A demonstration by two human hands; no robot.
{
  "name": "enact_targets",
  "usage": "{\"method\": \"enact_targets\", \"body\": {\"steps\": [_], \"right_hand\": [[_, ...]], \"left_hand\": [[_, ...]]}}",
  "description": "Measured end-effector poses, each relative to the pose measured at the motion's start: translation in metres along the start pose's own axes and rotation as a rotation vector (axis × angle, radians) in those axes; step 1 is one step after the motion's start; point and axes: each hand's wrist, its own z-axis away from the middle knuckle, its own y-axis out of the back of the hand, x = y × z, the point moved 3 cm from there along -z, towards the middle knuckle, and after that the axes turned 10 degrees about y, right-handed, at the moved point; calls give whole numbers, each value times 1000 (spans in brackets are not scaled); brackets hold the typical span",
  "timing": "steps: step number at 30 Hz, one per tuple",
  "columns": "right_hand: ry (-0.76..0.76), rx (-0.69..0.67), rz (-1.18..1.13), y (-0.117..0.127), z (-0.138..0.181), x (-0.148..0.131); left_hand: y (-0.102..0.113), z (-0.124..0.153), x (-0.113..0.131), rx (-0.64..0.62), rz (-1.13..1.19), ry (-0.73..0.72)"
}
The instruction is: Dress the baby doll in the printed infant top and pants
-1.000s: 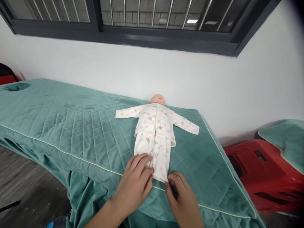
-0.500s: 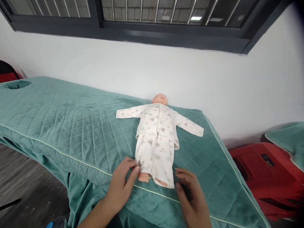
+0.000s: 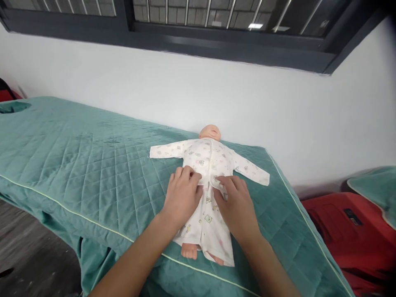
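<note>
A baby doll (image 3: 210, 132) lies on its back on a green quilted cover, dressed in a white printed baby shirt (image 3: 202, 154) and matching trousers (image 3: 208, 218). Its sleeves are spread out to both sides, and its feet (image 3: 189, 251) show at the trouser cuffs. At the shirt's lower front hem, my left hand (image 3: 184, 194) pinches the cloth left of the front opening. My right hand (image 3: 236, 200) has its thumb and fingers closed on the hem right of the opening. Both hands partly cover the waist of the trousers.
The quilted cover (image 3: 93, 165) drapes over a long bed with a face hole (image 3: 14, 107) at its far left. A white wall (image 3: 123, 82) and a barred window (image 3: 198, 16) stand behind. A red plastic object (image 3: 340, 231) sits to the right of the bed.
Both hands have moved up from beside the trouser cuffs to the shirt's front hem and closed on it. The view has shifted slightly.
</note>
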Motion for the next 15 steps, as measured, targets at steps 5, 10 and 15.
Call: {"method": "enact_targets", "body": {"steps": [5, 10, 15], "right_hand": [[7, 118, -191, 3, -7, 6], [81, 84, -213, 1, 2, 5], [119, 21, -213, 2, 17, 7]], "left_hand": [[-3, -4, -1, 81, 22, -188], [-6, 0, -3, 49, 118, -271], [2, 13, -22, 76, 426, -235]]}}
